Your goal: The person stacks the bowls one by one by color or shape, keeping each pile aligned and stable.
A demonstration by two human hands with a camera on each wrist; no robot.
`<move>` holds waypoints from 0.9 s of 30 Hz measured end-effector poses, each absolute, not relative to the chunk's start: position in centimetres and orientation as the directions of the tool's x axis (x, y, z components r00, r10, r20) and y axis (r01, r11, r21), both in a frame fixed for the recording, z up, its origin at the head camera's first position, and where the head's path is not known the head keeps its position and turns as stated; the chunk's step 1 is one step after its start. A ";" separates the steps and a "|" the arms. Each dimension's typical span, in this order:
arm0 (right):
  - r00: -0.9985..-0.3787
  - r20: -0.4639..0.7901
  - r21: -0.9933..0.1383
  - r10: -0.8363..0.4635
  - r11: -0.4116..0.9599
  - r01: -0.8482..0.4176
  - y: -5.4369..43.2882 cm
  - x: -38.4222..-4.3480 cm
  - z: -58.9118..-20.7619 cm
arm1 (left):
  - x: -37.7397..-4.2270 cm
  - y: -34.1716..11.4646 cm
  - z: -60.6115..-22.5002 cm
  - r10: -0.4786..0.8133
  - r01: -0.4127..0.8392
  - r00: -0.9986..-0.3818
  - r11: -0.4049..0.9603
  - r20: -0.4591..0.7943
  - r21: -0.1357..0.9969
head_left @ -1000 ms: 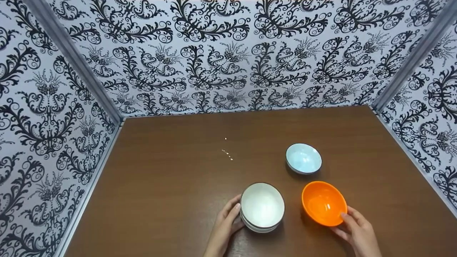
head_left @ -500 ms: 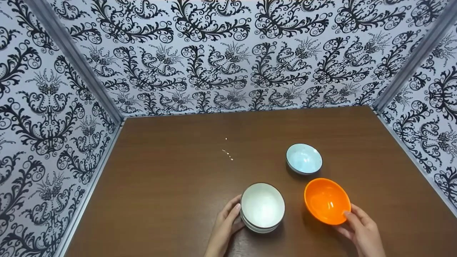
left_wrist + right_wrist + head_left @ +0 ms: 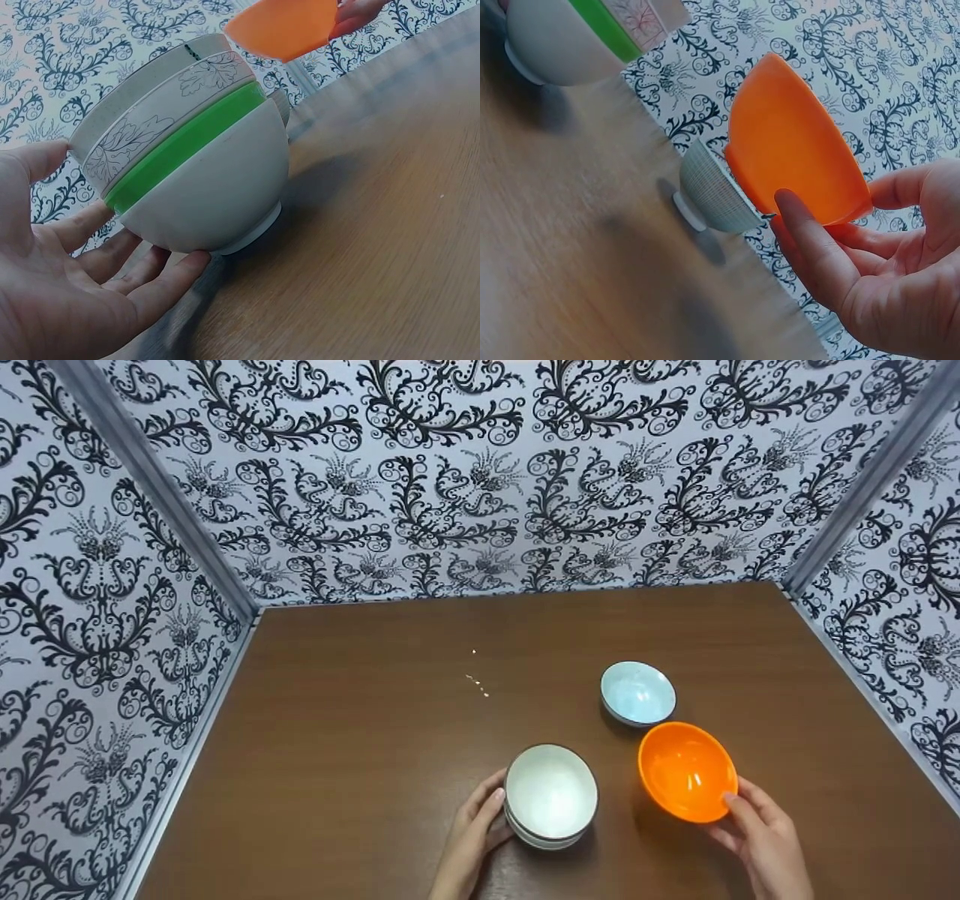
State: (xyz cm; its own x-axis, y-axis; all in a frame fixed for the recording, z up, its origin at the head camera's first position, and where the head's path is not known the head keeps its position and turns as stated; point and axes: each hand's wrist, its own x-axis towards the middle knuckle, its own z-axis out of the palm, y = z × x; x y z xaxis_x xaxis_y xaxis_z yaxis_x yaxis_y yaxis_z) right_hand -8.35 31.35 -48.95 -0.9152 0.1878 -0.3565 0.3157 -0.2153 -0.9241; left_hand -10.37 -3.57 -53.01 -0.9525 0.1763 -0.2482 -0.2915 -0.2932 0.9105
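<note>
My left hand (image 3: 471,831) grips the left side of a stack of bowls (image 3: 551,793) on the table. In the left wrist view its thumb lies at the top rim and its fingers curve under the side. White shows at the bottom of the stack (image 3: 217,180), then a green band, then leaf drawings. My right hand (image 3: 763,834) pinches an orange bowl (image 3: 684,771) by its right edge, thumb at the rim and fingers beneath. That bowl hangs tilted above the table. Just beyond it stands a pale blue bowl (image 3: 638,694), finely lined outside in the right wrist view (image 3: 712,191).
The brown table (image 3: 360,735) is bounded by a patterned back wall (image 3: 450,510) and patterned side walls. Small light specks (image 3: 478,684) show near the table's middle.
The orange bowl in my right hand has moved slightly right and farther away, toward the pale blue bowl. My left hand and the stack have stayed in place.
</note>
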 end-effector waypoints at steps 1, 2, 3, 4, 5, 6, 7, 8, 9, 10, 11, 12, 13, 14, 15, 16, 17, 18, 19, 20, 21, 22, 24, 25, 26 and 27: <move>-0.922 -0.342 -0.927 0.182 -0.224 0.299 31.3 -8.3 -48.9 | -10.3 -3.6 -53.0 0.176 -0.293 -0.952 -0.296 -0.249 0.909; -0.929 -0.324 -0.931 0.176 -0.231 0.281 31.3 -8.3 -48.9 | -10.3 -3.6 -53.0 0.176 -0.294 -0.952 -0.300 -0.250 0.907; -0.935 -0.311 -0.935 0.172 -0.234 0.268 31.3 -8.3 -48.8 | -10.3 -3.6 -53.0 0.177 -0.295 -0.952 -0.304 -0.251 0.906; -0.939 -0.300 -0.937 0.167 -0.239 0.256 31.3 -8.3 -48.8 | -10.3 -3.6 -52.9 0.177 -0.296 -0.952 -0.307 -0.251 0.905; -0.942 -0.291 -0.938 0.164 -0.241 0.248 31.2 -8.2 -48.7 | -10.3 -3.6 -52.9 0.177 -0.296 -0.952 -0.309 -0.251 0.904; -0.945 -0.284 -0.940 0.162 -0.242 0.241 31.2 -8.2 -48.7 | -10.3 -3.6 -53.0 0.178 -0.296 -0.952 -0.309 -0.251 0.904; -0.949 -0.271 -0.942 0.159 -0.247 0.228 31.1 -8.2 -48.6 | -10.3 -3.6 -53.0 0.178 -0.296 -0.952 -0.309 -0.251 0.904; -0.953 -0.259 -0.944 0.156 -0.251 0.216 31.0 -8.2 -48.6 | -10.3 -3.6 -53.0 0.177 -0.297 -0.951 -0.308 -0.252 0.904; -0.957 -0.245 -0.945 0.153 -0.259 0.201 30.9 -8.2 -48.5 | -10.3 -3.6 -53.0 0.177 -0.296 -0.952 -0.306 -0.251 0.905; -0.961 -0.231 -0.945 0.150 -0.270 0.185 30.9 -8.2 -48.5 | -10.3 -3.6 -53.0 0.177 -0.295 -0.952 -0.304 -0.251 0.906; -0.965 -0.217 -0.946 0.148 -0.278 0.170 30.8 -8.2 -48.4 | -10.3 -3.6 -53.0 0.177 -0.293 -0.952 -0.303 -0.249 0.907; -0.968 -0.204 -0.946 0.144 -0.286 0.156 30.7 -8.2 -48.4 | -10.4 -3.6 -53.1 0.177 -0.291 -0.953 -0.300 -0.246 0.909; -0.971 -0.195 -0.945 0.141 -0.291 0.148 30.7 -8.2 -48.3 | -10.4 -3.7 -53.1 0.177 -0.288 -0.953 -0.298 -0.244 0.910; -0.973 -0.186 -0.945 0.138 -0.296 0.139 30.6 -8.3 -48.2 | -10.4 -3.7 -53.1 0.176 -0.286 -0.954 -0.296 -0.242 0.911; -0.974 -0.180 -0.944 0.136 -0.302 0.132 30.6 -8.3 -48.0 | -10.4 -3.7 -53.2 0.176 -0.283 -0.955 -0.295 -0.240 0.912; -0.975 -0.178 -0.945 0.133 -0.301 0.132 30.5 -8.3 -47.9 | -10.4 -3.7 -53.2 0.176 -0.284 -0.955 -0.297 -0.240 0.912; -0.976 -0.175 -0.945 0.131 -0.300 0.129 30.5 -8.4 -47.7 | -10.4 -3.7 -53.2 0.175 -0.284 -0.955 -0.297 -0.240 0.912; -0.976 -0.174 -0.945 0.129 -0.301 0.128 30.4 -8.4 -47.5 | -10.4 -3.7 -53.2 0.174 -0.285 -0.955 -0.299 -0.242 0.911; -0.977 -0.171 -0.945 0.128 -0.301 0.126 30.3 -8.4 -47.4 | -10.3 -3.7 -53.1 0.173 -0.287 -0.954 -0.300 -0.244 0.910; -0.978 -0.167 -0.946 0.126 -0.301 0.123 30.2 -8.5 -47.2 | -10.3 -3.6 -53.1 0.173 -0.289 -0.954 -0.301 -0.246 0.909; -0.978 -0.165 -0.946 0.124 -0.300 0.122 30.1 -8.5 -47.0 | -10.3 -3.6 -53.1 0.173 -0.289 -0.954 -0.301 -0.246 0.909; -0.979 -0.164 -0.948 0.122 -0.295 0.122 30.0 -8.5 -46.8 | -10.3 -3.6 -53.1 0.173 -0.291 -0.953 -0.302 -0.248 0.908; -0.980 -0.157 -0.950 0.118 -0.289 0.118 29.8 -8.6 -46.5 | -10.3 -3.6 -53.0 0.173 -0.290 -0.953 -0.301 -0.247 0.908; -0.981 -0.155 -0.951 0.116 -0.286 0.117 29.7 -8.6 -46.3 | -10.3 -3.6 -53.0 0.174 -0.289 -0.954 -0.300 -0.246 0.909; -0.982 -0.151 -0.952 0.113 -0.284 0.114 29.6 -8.6 -46.2 | -10.3 -3.6 -53.1 0.174 -0.288 -0.954 -0.300 -0.244 0.910; -0.983 -0.145 -0.953 0.112 -0.284 0.108 29.5 -8.7 -46.1 | -10.3 -3.6 -53.1 0.173 -0.286 -0.955 -0.300 -0.243 0.910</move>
State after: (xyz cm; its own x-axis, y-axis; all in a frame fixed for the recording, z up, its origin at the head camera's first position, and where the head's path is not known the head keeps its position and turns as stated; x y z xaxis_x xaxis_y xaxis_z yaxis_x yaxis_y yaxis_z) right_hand -8.66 29.46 -46.07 -0.9831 0.1116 -0.1451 0.1084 -0.2839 -0.9527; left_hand -10.33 -3.65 -53.06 -0.9545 0.1734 -0.2426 -0.2858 -0.2998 0.9102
